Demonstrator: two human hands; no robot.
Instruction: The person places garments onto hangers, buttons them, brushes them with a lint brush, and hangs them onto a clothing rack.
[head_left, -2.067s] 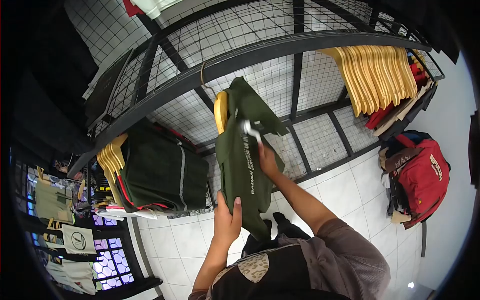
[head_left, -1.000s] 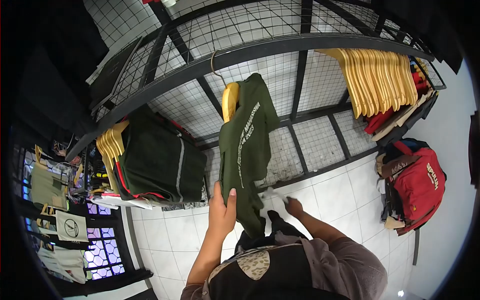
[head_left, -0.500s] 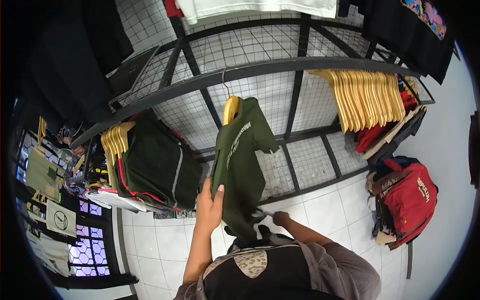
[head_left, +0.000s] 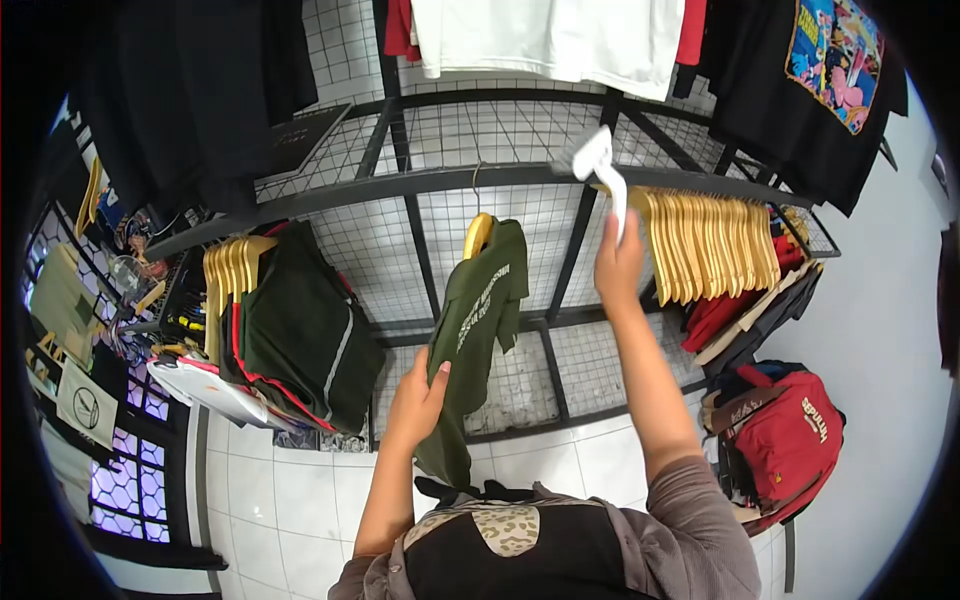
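Observation:
A dark green shirt [head_left: 478,330] with white lettering hangs from the black rail on a wooden hanger [head_left: 478,236]. My left hand [head_left: 416,400] is closed on the shirt's left edge, thumb in front. Up and to the right of the shirt, my right hand [head_left: 619,262] grips the handle of a white tool [head_left: 606,172] with a wide, brush-like head. The tool is raised at the height of the rail, apart from the shirt, and its head is blurred by motion.
Black rail [head_left: 400,184] across the rack. Wooden hangers [head_left: 705,245] hang at right, dark green garments [head_left: 310,330] at left. A red garment [head_left: 790,440] hangs low at right. White shirt [head_left: 550,40] and black clothes [head_left: 200,90] hang above. White tiled floor [head_left: 300,500] below.
My right hand has swung up with the white tool, from beside the shirt's lower end to rail height. My left hand stays on the shirt. The view has tilted upward.

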